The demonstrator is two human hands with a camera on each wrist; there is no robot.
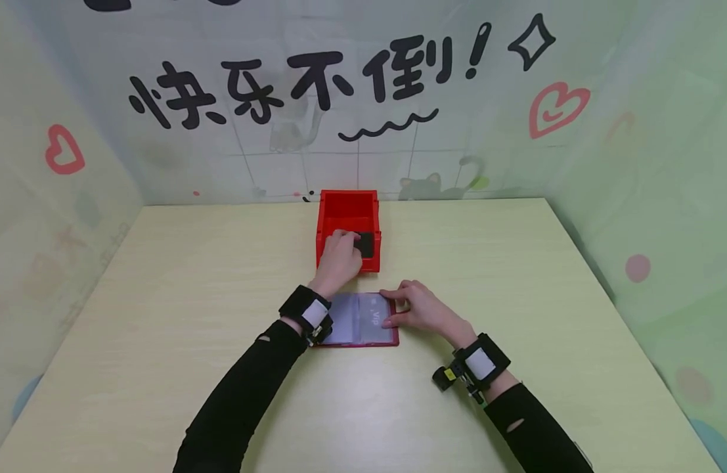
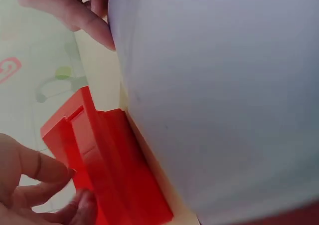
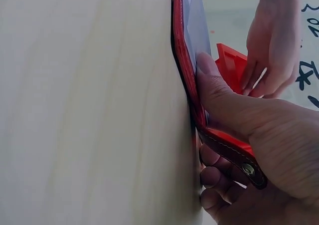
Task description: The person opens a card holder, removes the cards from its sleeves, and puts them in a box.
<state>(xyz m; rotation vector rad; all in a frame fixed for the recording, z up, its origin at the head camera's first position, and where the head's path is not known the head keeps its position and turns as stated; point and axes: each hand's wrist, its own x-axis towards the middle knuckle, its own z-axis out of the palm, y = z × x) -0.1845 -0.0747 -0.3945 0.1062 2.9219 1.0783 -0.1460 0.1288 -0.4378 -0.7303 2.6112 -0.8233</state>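
A red leather card holder [image 1: 396, 336] with a snap strap [image 3: 247, 168] lies spread on the table, its pale plastic sleeves [image 1: 342, 322] facing up. White "VIP" lettering shows on its right side. My right hand [image 1: 422, 307] grips the right edge, with the thumb [image 3: 212, 80] on the sleeves and the other fingers curled below. Beyond the holder stands a red bin [image 1: 348, 203], and my left hand [image 1: 339, 256] reaches into it. Its fingertips are right at a dark, flat, card-like piece [image 1: 366, 246] inside. Bent fingers and thumb stand apart in the left wrist view, with nothing visible between them.
The light wooden table [image 1: 192, 282] extends to both sides of the bin and holder. A printed cloth backdrop [image 1: 268, 157] rises behind the table's back edge, close behind the bin, and also along both sides.
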